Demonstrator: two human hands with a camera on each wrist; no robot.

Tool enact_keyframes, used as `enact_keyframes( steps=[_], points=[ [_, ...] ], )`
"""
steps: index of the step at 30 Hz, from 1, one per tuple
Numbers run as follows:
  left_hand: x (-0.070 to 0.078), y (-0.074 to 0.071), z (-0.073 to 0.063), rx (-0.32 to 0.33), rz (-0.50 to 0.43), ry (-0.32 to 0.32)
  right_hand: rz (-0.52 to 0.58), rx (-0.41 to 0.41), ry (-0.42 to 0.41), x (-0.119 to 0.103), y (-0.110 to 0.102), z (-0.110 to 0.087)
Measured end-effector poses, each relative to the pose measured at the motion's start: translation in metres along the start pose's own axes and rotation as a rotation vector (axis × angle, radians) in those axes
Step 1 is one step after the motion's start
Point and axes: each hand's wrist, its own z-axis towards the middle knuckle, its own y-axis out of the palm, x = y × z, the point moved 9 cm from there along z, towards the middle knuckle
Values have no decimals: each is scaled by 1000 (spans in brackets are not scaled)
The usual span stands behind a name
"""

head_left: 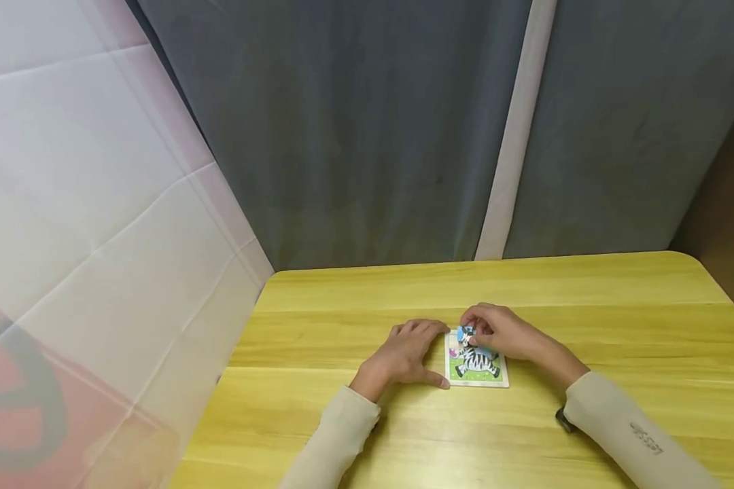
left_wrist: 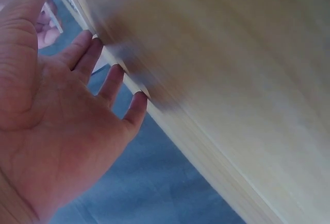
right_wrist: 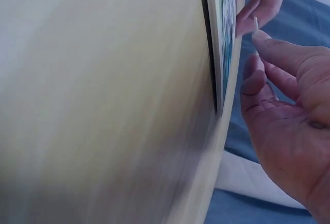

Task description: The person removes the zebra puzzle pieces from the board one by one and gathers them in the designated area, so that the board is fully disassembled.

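A small square zebra jigsaw board (head_left: 478,383) with a pale rim lies flat on the table. My right hand (head_left: 506,333) pinches a puzzle piece (head_left: 464,333) showing the zebra's head, over the board's upper part. Edge-on, that thin piece (right_wrist: 256,24) sits between thumb and fingertips in the right wrist view, off the board (right_wrist: 218,44). My left hand (head_left: 406,356) is spread along the board's left side, thumb by the lower corner and forefinger by the upper one. In the left wrist view the other fingertips of this hand (left_wrist: 72,116) rest on the tabletop.
The yellow wood-grain table (head_left: 318,319) stretches out on all sides of the board. Behind its far edge hangs a grey curtain (head_left: 355,149) with a pale vertical strip (head_left: 514,136). A white panelled sheet (head_left: 98,183) borders the left side.
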Motion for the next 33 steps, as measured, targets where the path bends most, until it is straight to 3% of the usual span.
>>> enact_keyframes(
  steps=[12, 19, 33],
  points=[
    [-6, 1, -5, 9, -8, -10, -19, 43, -4, 13, -23, -22],
    [-8, -1, -4, 6, -12, -14, -139, 93, -35, 18, -33, -36],
    [-9, -3, -1, 2, -8, -11, -207, 27, -22, 27, -37, -46]
  ],
)
